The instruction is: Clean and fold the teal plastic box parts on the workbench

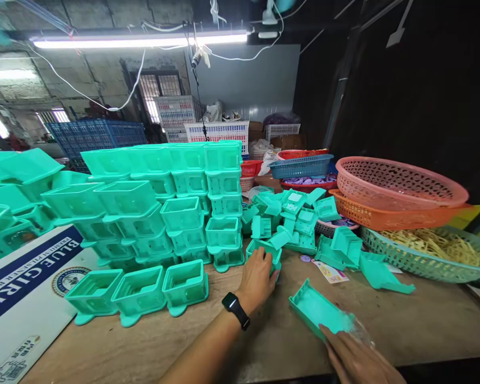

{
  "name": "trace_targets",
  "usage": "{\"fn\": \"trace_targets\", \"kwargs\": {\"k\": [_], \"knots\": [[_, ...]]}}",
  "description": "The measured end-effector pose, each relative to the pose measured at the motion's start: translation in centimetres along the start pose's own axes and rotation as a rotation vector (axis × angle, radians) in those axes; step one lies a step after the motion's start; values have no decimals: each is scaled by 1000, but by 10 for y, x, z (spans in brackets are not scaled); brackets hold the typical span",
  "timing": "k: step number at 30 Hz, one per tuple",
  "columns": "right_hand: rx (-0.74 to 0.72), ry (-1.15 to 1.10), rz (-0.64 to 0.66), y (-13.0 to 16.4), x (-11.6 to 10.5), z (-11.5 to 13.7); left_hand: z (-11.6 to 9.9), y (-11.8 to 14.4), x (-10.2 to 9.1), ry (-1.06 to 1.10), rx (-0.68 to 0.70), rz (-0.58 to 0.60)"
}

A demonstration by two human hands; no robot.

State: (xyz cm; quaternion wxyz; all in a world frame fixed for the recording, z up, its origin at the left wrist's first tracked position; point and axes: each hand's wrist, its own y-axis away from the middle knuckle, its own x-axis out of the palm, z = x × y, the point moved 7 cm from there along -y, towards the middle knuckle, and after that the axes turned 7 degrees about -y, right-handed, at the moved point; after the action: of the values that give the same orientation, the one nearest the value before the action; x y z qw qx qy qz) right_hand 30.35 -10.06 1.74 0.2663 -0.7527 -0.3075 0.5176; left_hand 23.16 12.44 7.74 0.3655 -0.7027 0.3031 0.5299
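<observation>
Left hand [258,277] is gripping a green box [265,250] mid-frame, fingers closed; right hand [358,357] is holding a green tray [318,312] flat, lower right.

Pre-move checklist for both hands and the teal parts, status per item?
1. Left hand on a part: ok, it rests on a teal box at the edge of the loose pile.
2. Left grip closed: cannot tell, fingers are hidden behind the hand.
3. Right hand holding a part: ok, fingers touch the flat teal panel near the table's front edge.
4. Panel fully lifted: cannot tell, its far end looks close to the table.
5. Stacked boxes steady: ok, rows stand upright left of the left hand.
6. Space between hands: ok, bare tabletop there.
</observation>
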Motion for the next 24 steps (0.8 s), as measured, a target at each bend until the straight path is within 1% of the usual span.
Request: {"fn": "trace_targets", "kwargs": {"k": [3, 6, 9, 11, 14, 15, 17, 19, 21, 24], "knots": [[31, -2, 30, -18, -10, 4, 3, 14, 1, 25, -14, -7], [56, 6, -22, -28, -14, 0, 5, 17, 2, 32, -15, -12], [90, 45, -71, -33, -16, -8, 5, 9, 0, 19, -35, -26], [77, 55, -120, -34, -18, -12, 4, 2, -2, 11, -58, -41], [89, 78, -168, -29, -16, -17, 0, -9, -4, 7, -88, -72], [118, 86, -149, -27, -12, -19, -1, -12, -5, 8, -93, -88], [180, 85, -63, -22, -2, -23, -4, -21, -8, 14, -96, -129], [199, 45, 16, -20, 6, -24, -4, -31, -10, 33, -98, -169], [196, 10, 38, -22, 6, -21, -2, -44, -10, 70, -113, -186], [178, 31, 28, -29, -1, -15, 1, -64, -9, 162, -127, -177]]}}
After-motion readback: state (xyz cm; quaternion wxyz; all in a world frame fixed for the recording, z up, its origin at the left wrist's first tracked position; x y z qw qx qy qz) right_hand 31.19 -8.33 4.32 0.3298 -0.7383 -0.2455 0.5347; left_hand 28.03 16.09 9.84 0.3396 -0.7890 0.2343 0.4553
